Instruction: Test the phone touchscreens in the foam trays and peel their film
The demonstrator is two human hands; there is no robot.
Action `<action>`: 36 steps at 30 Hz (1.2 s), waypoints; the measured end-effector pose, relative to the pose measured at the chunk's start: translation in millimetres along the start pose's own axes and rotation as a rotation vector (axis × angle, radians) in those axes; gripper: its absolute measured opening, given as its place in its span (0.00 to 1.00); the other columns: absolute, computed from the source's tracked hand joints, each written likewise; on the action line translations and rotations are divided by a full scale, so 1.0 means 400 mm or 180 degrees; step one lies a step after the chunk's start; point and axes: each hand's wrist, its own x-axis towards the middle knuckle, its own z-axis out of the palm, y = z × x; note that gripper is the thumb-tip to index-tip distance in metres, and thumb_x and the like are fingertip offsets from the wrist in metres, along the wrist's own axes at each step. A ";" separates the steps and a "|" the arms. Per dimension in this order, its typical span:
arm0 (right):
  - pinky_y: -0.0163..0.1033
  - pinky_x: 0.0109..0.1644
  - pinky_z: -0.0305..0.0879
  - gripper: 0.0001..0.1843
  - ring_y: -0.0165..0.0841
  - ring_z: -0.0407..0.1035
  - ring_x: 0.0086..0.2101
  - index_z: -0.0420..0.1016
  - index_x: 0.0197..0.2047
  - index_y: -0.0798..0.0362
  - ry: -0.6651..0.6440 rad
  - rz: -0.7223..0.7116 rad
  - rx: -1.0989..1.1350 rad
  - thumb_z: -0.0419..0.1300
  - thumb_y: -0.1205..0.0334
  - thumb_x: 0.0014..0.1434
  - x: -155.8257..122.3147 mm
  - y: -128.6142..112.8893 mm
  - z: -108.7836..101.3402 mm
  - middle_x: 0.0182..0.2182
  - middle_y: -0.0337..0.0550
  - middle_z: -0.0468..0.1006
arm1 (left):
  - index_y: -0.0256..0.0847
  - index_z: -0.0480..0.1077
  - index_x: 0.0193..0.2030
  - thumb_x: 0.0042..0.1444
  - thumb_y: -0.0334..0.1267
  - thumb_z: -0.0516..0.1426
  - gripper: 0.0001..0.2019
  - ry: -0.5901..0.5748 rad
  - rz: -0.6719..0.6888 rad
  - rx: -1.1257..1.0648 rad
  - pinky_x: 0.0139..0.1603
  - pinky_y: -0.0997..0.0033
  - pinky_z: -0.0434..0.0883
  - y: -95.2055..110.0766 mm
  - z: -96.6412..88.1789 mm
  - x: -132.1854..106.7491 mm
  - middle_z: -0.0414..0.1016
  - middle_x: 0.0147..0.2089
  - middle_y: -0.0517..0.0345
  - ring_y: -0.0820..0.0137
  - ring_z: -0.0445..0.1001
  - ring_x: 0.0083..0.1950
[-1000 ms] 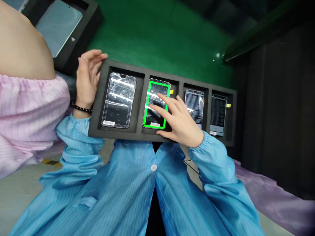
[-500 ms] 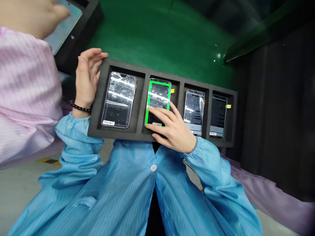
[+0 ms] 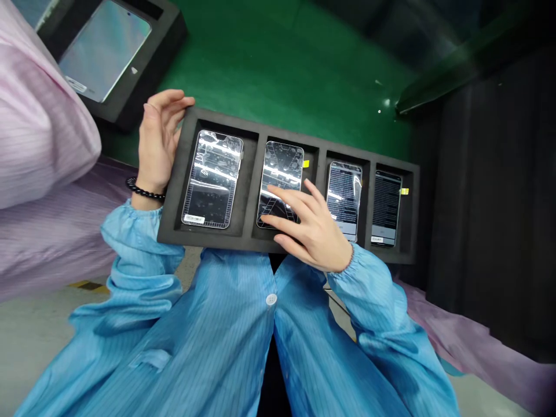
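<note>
A black foam tray [image 3: 249,240] with several slots rests across my lap, each slot holding a phone. My left hand [image 3: 157,139] grips the tray's left end, fingers curled over its top corner. My right hand [image 3: 308,226] lies on the second phone [image 3: 282,168], fingers stretched flat and touching the lower half of its screen. The first phone [image 3: 212,176] shows a grid pattern under shiny film. The third phone [image 3: 344,191] and fourth phone [image 3: 386,202] show lines of text.
A second black foam tray [image 3: 143,87] with one phone [image 3: 104,52] lies at the upper left on the green table [image 3: 282,63]. A co-worker's pink sleeve [image 3: 39,133] fills the left edge. A dark wall stands at the right.
The second phone's green screen border has gone; it now shows a grid pattern. My right hand slid down its screen. The co-worker's arm drew back to the left.
</note>
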 end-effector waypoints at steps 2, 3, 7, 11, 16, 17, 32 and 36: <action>0.62 0.74 0.48 0.20 0.42 0.63 0.64 0.77 0.56 0.50 0.0128 0.0168 -0.0071 0.48 0.55 0.74 0.000 0.019 -0.023 0.68 0.53 0.66 | 0.47 0.72 0.57 0.61 0.71 0.49 0.33 0.0070 -0.0004 0.0013 0.67 0.57 0.69 -0.007 0.000 0.001 0.77 0.59 0.54 0.62 0.72 0.64; 0.62 0.74 0.49 0.21 0.43 0.63 0.64 0.77 0.57 0.50 0.0181 0.0279 -0.0102 0.47 0.55 0.74 0.001 0.033 -0.035 0.68 0.53 0.66 | 0.46 0.71 0.57 0.60 0.72 0.50 0.34 0.0108 0.0008 0.0016 0.68 0.56 0.69 -0.011 -0.001 0.003 0.77 0.58 0.53 0.62 0.73 0.64; 0.62 0.73 0.48 0.23 0.44 0.62 0.65 0.79 0.54 0.49 0.0358 0.0761 -0.0212 0.44 0.55 0.75 0.026 0.101 -0.074 0.68 0.50 0.66 | 0.41 0.71 0.55 0.59 0.72 0.50 0.36 0.0242 -0.0013 -0.0039 0.65 0.58 0.71 -0.027 -0.004 0.015 0.78 0.56 0.48 0.63 0.75 0.60; 0.63 0.73 0.48 0.23 0.45 0.61 0.64 0.80 0.52 0.49 0.0198 0.0742 -0.0314 0.44 0.53 0.74 0.114 0.128 -0.066 0.68 0.49 0.67 | 0.48 0.72 0.53 0.62 0.70 0.46 0.31 0.0248 -0.0111 -0.0031 0.65 0.56 0.70 -0.032 -0.003 0.026 0.79 0.54 0.54 0.63 0.75 0.59; 0.64 0.74 0.45 0.22 0.46 0.58 0.66 0.77 0.59 0.48 -0.0103 0.0432 -0.0318 0.45 0.53 0.74 0.261 0.098 -0.011 0.71 0.49 0.62 | 0.55 0.71 0.53 0.65 0.69 0.42 0.28 0.0215 -0.0171 0.0034 0.66 0.55 0.69 -0.028 0.000 0.027 0.80 0.53 0.60 0.63 0.75 0.61; 0.64 0.74 0.45 0.22 0.46 0.57 0.66 0.76 0.59 0.48 -0.0123 0.0440 -0.0328 0.46 0.54 0.74 0.285 0.094 0.000 0.71 0.50 0.62 | 0.54 0.71 0.53 0.65 0.68 0.42 0.28 0.0212 -0.0163 0.0064 0.65 0.55 0.70 -0.026 0.000 0.026 0.79 0.54 0.59 0.63 0.75 0.61; 0.65 0.73 0.47 0.22 0.47 0.59 0.66 0.75 0.61 0.51 -0.0265 -0.0049 -0.0554 0.47 0.54 0.74 0.402 0.080 0.080 0.69 0.54 0.64 | 0.47 0.68 0.57 0.63 0.69 0.47 0.31 0.0108 -0.0230 -0.0046 0.66 0.64 0.71 -0.007 0.009 0.019 0.77 0.57 0.50 0.65 0.75 0.63; 0.66 0.73 0.48 0.23 0.48 0.59 0.66 0.76 0.60 0.51 -0.0254 -0.0060 -0.0580 0.46 0.54 0.74 0.404 0.081 0.079 0.69 0.54 0.64 | 0.47 0.68 0.56 0.63 0.69 0.47 0.30 0.0103 -0.0226 -0.0037 0.66 0.63 0.71 -0.013 0.007 0.020 0.77 0.58 0.50 0.65 0.75 0.63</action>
